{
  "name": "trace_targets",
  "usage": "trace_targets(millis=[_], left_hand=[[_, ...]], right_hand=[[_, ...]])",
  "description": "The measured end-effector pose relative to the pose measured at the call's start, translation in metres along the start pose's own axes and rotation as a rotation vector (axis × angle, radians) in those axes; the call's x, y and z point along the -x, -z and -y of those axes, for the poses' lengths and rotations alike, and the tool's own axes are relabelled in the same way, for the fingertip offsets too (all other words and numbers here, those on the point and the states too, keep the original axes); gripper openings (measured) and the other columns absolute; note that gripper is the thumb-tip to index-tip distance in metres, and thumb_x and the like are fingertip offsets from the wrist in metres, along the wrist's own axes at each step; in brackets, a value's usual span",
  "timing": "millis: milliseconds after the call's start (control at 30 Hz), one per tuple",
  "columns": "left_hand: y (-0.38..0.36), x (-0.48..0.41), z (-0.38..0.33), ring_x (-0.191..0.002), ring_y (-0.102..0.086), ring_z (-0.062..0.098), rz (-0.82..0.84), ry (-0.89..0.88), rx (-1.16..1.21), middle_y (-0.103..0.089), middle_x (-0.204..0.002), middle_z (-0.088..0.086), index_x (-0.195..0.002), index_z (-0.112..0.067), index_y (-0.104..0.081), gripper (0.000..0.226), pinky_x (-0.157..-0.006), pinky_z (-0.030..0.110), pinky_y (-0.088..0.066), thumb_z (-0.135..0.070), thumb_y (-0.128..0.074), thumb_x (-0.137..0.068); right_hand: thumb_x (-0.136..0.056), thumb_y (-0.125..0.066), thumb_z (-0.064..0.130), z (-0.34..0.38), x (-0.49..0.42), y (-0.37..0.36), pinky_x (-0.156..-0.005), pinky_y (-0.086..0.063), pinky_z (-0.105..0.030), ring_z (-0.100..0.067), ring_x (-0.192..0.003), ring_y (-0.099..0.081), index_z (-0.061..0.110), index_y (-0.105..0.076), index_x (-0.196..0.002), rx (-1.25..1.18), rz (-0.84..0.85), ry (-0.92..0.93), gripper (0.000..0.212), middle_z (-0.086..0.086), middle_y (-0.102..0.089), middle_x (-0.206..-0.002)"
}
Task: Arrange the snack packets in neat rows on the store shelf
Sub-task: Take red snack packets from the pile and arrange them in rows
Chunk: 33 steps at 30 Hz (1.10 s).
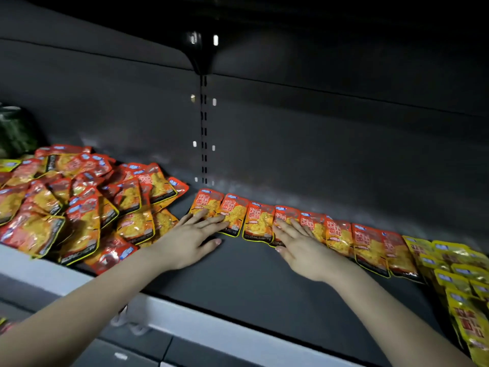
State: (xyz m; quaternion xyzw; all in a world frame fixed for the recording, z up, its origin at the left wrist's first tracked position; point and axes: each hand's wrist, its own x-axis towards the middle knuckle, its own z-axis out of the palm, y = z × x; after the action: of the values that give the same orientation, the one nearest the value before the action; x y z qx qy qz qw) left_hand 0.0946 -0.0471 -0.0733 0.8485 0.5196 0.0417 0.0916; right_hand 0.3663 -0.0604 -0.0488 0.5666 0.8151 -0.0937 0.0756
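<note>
A row of several orange snack packets (258, 223) lies flat along the back of the dark shelf (251, 276), running from the middle to the right. My left hand (191, 239) rests flat with spread fingers on the two leftmost packets of the row. My right hand (299, 247) lies flat, fingers apart, on packets near the row's middle. Neither hand grips anything. A loose heap of orange packets (79, 202) fills the shelf's left side.
Yellow packets (460, 282) lie overlapped at the far right of the shelf. A dark green bag (16, 131) stands behind the heap at the far left. The shelf's white front rail (211, 327) runs below my arms. A slotted upright (203, 128) divides the back wall.
</note>
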Motion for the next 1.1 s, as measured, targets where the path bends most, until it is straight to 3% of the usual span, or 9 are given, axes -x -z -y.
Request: trace_targets(millis=[133, 233, 433, 567, 667, 900, 1000, 1067, 1100], left_hand=[[0.007, 0.002, -0.004, -0.147, -0.001, 0.016, 0.001, 0.022, 0.011, -0.015, -0.156, -0.018, -0.145, -0.04, -0.021, 0.049, -0.118, 0.042, -0.001, -0.05, -0.024, -0.098], [0.016, 0.004, -0.007, -0.147, -0.006, 0.018, -0.053, 0.041, 0.067, -0.018, -0.156, -0.012, -0.144, -0.034, -0.03, 0.044, -0.117, 0.047, -0.005, -0.041, -0.029, -0.1], [0.048, 0.027, 0.017, -0.142, -0.022, 0.028, -0.239, 0.107, 0.03, -0.028, -0.154, 0.006, -0.137, -0.011, -0.044, 0.044, -0.118, 0.042, -0.014, -0.026, -0.041, -0.095], [0.062, 0.065, 0.069, -0.143, -0.018, 0.032, -0.334, 0.259, -0.091, -0.026, -0.154, 0.005, -0.14, -0.02, -0.041, 0.046, -0.116, 0.047, -0.004, -0.03, -0.041, -0.095], [0.068, 0.09, 0.114, -0.142, -0.019, 0.032, -0.325, 0.34, -0.106, -0.027, -0.153, 0.005, -0.14, -0.023, -0.04, 0.047, -0.116, 0.049, -0.003, -0.032, -0.042, -0.094], [0.081, 0.113, 0.196, -0.13, -0.041, 0.032, -0.185, 0.452, 0.177, -0.051, -0.135, 0.012, -0.135, -0.022, -0.045, 0.043, -0.112, 0.049, -0.023, -0.041, -0.035, -0.098], [0.078, 0.11, 0.209, -0.128, -0.042, 0.027, -0.093, 0.354, 0.081, -0.053, -0.133, 0.007, -0.131, -0.022, -0.048, 0.048, -0.112, 0.05, -0.024, -0.05, -0.043, -0.092], [0.076, 0.109, 0.216, -0.124, -0.045, 0.027, -0.134, 0.316, 0.101, -0.055, -0.128, 0.006, -0.126, -0.019, -0.052, 0.05, -0.108, 0.047, -0.029, -0.051, -0.052, -0.088], [0.076, 0.108, 0.22, -0.12, -0.048, 0.026, -0.169, 0.309, 0.154, -0.058, -0.123, 0.007, -0.122, -0.016, -0.055, 0.05, -0.105, 0.045, -0.035, -0.05, -0.057, -0.085]], right_hand=[[-0.1, -0.024, 0.039, 0.019, -0.004, 0.01, -0.116, 0.0, -0.053, -0.024, -0.146, 0.004, 0.025, -0.017, -0.149, -0.001, -0.104, -0.086, 0.051, 0.007, 0.0, -0.159], [-0.099, -0.029, 0.036, 0.059, -0.008, 0.018, -0.116, -0.005, -0.054, -0.025, -0.146, 0.0, 0.029, -0.023, -0.146, -0.077, -0.265, -0.039, 0.048, 0.008, -0.007, -0.158], [-0.097, -0.038, 0.027, 0.153, -0.05, 0.021, -0.115, -0.017, -0.051, -0.024, -0.142, -0.018, 0.027, -0.032, -0.143, -0.246, -0.37, 0.081, 0.046, 0.004, -0.023, -0.154], [-0.095, -0.041, 0.012, 0.214, -0.087, 0.025, -0.113, -0.026, -0.033, -0.026, -0.135, -0.035, 0.014, -0.041, -0.139, -0.357, -0.412, 0.191, 0.044, -0.004, -0.036, -0.147], [-0.095, -0.043, 0.013, 0.255, -0.11, 0.029, -0.11, -0.023, -0.025, -0.023, -0.136, -0.034, 0.012, -0.039, -0.14, -0.363, -0.344, 0.221, 0.045, -0.007, -0.036, -0.148], [-0.092, -0.048, 0.043, 0.313, -0.15, 0.03, -0.105, -0.037, -0.042, -0.03, -0.125, -0.045, 0.015, -0.041, -0.139, -0.2, -0.384, 0.104, 0.055, -0.009, -0.054, -0.133], [-0.094, -0.048, 0.033, 0.326, -0.16, 0.033, -0.095, -0.046, -0.036, -0.028, -0.115, -0.054, 0.013, -0.045, -0.137, -0.29, -0.339, 0.083, 0.047, -0.012, -0.055, -0.133], [-0.097, -0.045, 0.024, 0.331, -0.163, 0.035, -0.081, -0.047, -0.029, -0.025, -0.103, -0.058, 0.01, -0.052, -0.131, -0.411, -0.321, 0.052, 0.038, -0.014, -0.057, -0.129], [-0.098, -0.043, 0.021, 0.332, -0.166, 0.036, -0.082, -0.048, -0.03, -0.026, -0.103, -0.059, 0.009, -0.058, -0.125, -0.455, -0.334, 0.032, 0.034, -0.014, -0.061, -0.124]])
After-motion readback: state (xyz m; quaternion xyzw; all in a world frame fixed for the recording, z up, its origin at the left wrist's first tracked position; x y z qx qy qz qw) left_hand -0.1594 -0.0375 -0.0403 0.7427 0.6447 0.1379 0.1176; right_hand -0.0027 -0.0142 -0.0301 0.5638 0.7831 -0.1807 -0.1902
